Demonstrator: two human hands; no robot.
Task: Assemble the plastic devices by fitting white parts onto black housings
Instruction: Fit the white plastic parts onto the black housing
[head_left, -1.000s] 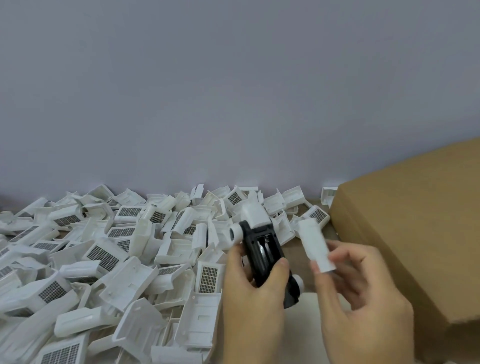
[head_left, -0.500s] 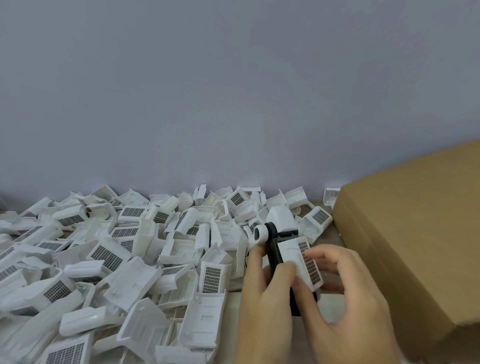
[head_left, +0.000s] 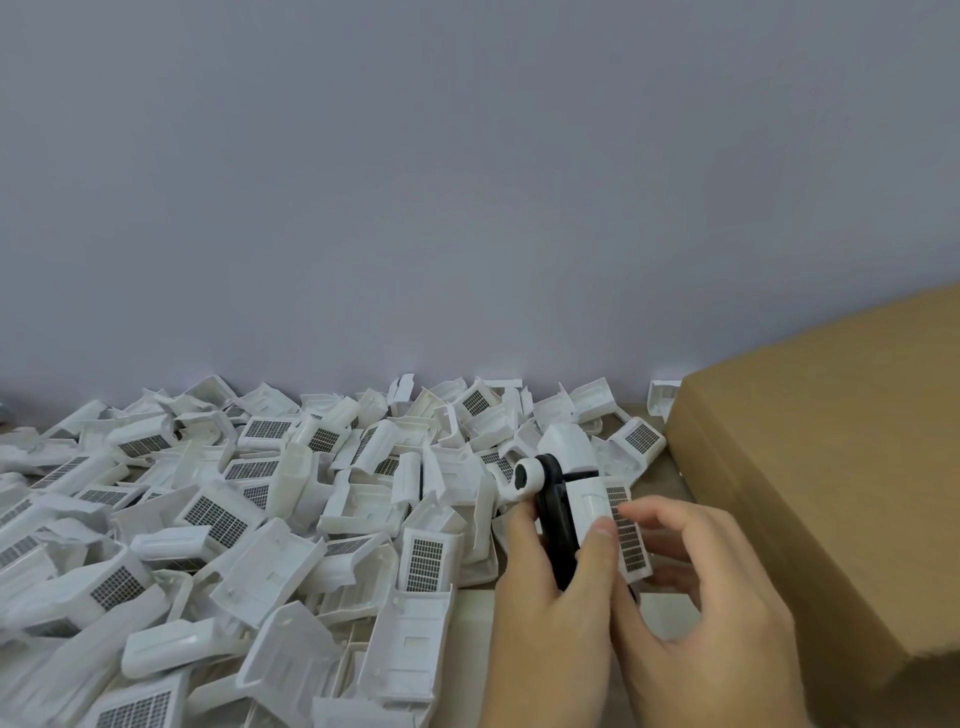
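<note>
Pale grey wall (head_left: 467, 182) fills the upper part of the head view, and the work happens low against its foot. Brown cardboard box (head_left: 831, 467) sits at the right, close beside the hands; what it holds cannot be seen. Left of it, a wide heap of white parts (head_left: 234, 519) spreads over the table (head_left: 478, 613), many showing small dark gridded panels, piled loosely within easy reach, probably as the supply for fitting.

Near the front, the left hand (head_left: 550, 613) grips the black housing (head_left: 553, 525) from below, fingers and thumb curled round it so it stands nearly upright and tilted slightly away; this seems meant to keep the open face turned toward the other hand. A round white knob (head_left: 524, 475) juts from the housing's top end. The right hand (head_left: 696, 597) has its fingers bent round the white cover (head_left: 608, 519), fingertips on its gridded face and thumb low beside the left thumb, pressing it against the housing's right side. The cover lies along the housing and touches it, but whether it has fully clicked home cannot be told. Judging by this, the fitting step is under way, and an even squeeze along the cover's length looks like what remains.
</note>
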